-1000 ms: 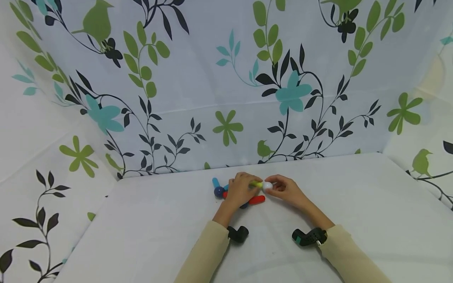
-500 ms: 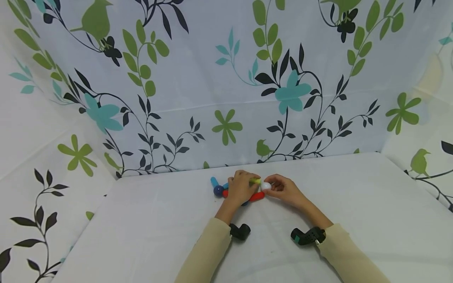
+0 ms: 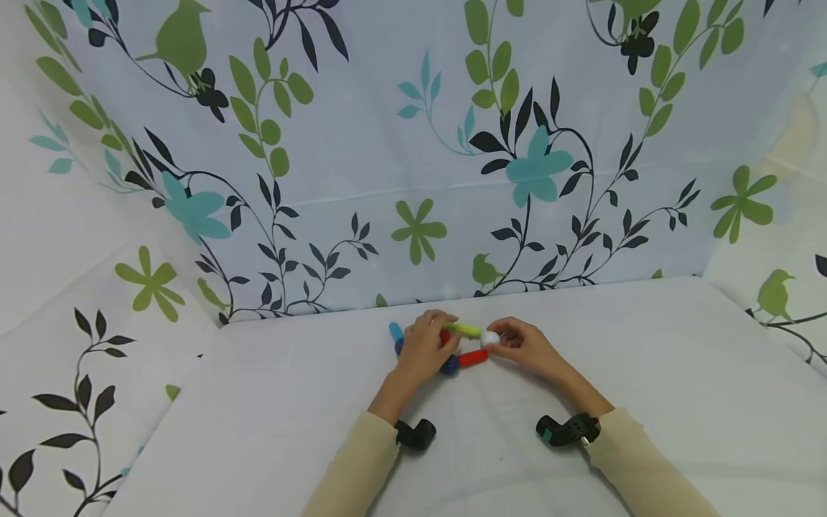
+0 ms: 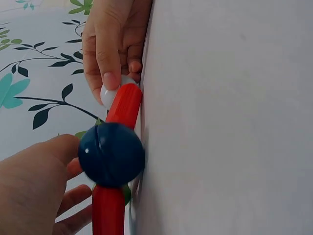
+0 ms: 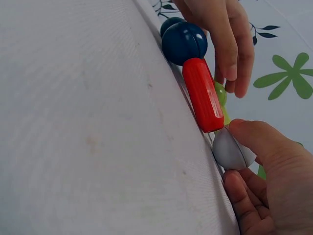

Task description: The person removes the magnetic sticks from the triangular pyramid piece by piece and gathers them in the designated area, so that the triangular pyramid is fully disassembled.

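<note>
Fingers [image 5: 238,193] of the right hand [image 3: 526,346] pinch the white ball [image 5: 230,151]; we see the left hand [image 3: 421,348], partly hidden, seemingly loose beside the yellow-green stick [image 3: 465,330].

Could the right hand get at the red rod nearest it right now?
Likely yes: the red rod ends close beside the right hand, with nothing visibly between, though that hand pinches the white ball and may need freeing.

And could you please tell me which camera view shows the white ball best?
The right wrist view: the white ball appears large there, its seam visible, pinched by the right hand. The head view shows it only small; in the left wrist view, a red rod partly hides it.
</note>
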`<action>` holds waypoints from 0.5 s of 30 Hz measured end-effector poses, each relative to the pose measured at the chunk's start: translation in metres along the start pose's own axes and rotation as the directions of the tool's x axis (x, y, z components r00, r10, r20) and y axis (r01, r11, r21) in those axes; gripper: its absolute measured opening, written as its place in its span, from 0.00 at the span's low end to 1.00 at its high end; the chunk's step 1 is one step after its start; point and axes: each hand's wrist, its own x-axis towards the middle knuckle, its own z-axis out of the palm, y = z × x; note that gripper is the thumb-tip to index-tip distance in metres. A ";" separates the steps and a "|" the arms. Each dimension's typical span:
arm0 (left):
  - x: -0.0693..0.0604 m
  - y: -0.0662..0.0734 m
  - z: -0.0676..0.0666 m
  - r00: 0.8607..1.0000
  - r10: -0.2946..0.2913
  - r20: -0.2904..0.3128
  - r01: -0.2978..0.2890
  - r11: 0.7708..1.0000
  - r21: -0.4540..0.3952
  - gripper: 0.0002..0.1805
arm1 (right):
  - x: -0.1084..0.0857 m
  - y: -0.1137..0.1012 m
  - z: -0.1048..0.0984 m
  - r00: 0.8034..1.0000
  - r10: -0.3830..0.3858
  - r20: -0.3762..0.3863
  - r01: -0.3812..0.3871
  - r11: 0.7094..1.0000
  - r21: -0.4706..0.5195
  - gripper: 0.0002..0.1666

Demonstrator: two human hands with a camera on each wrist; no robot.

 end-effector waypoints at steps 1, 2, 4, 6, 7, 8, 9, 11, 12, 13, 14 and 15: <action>-0.002 0.000 -0.003 1.000 0.013 0.005 -0.013 1.000 -0.002 0.18 | 0.000 -0.001 -0.001 1.000 0.005 0.001 -0.005 1.000 -0.004 0.22; -0.003 -0.001 -0.006 1.000 0.027 0.009 -0.027 1.000 -0.005 0.18 | 0.000 -0.001 -0.001 1.000 0.010 0.000 -0.010 1.000 -0.007 0.22; -0.007 -0.003 -0.009 0.999 0.044 0.025 -0.044 0.999 -0.006 0.18 | 0.000 -0.004 -0.001 1.000 0.020 0.000 -0.020 1.000 -0.015 0.22; -0.009 -0.007 -0.011 0.997 0.052 0.049 -0.052 0.999 -0.016 0.20 | -0.004 -0.014 -0.002 1.000 0.022 0.001 -0.022 1.000 -0.021 0.21; -0.010 -0.009 -0.011 0.997 0.052 0.061 -0.051 0.999 -0.017 0.21 | -0.005 -0.020 -0.002 1.000 0.023 0.001 -0.023 0.999 -0.024 0.21; -0.011 -0.011 -0.011 0.996 0.049 0.074 -0.048 0.999 -0.019 0.21 | -0.007 -0.026 -0.003 1.000 0.025 0.002 -0.025 0.999 -0.026 0.21; -0.011 -0.012 -0.010 0.995 0.048 0.084 -0.046 0.999 -0.024 0.22 | -0.008 -0.031 -0.003 1.000 0.025 0.004 -0.025 0.999 -0.028 0.20; -0.012 -0.015 -0.010 0.994 0.045 0.097 -0.042 0.998 -0.040 0.22 | -0.009 -0.031 -0.003 1.000 0.023 0.005 -0.023 0.999 -0.023 0.20; -0.013 -0.016 -0.010 0.994 0.047 0.100 -0.043 0.998 -0.045 0.21 | -0.008 -0.026 -0.002 1.000 0.023 0.001 -0.023 1.000 -0.021 0.21; -0.013 -0.017 -0.010 0.994 0.053 0.098 -0.048 0.997 -0.053 0.20 | -0.006 -0.020 -0.001 1.000 0.022 -0.001 -0.022 1.000 -0.019 0.21; -0.014 -0.017 -0.010 0.994 0.057 0.093 -0.052 0.997 -0.058 0.20 | -0.005 -0.014 -0.001 1.000 0.020 -0.002 -0.020 1.000 -0.014 0.21; -0.014 -0.018 -0.011 0.994 0.063 0.088 -0.058 0.996 -0.063 0.19 | -0.003 -0.007 0.000 1.000 0.018 -0.003 -0.018 1.000 -0.011 0.21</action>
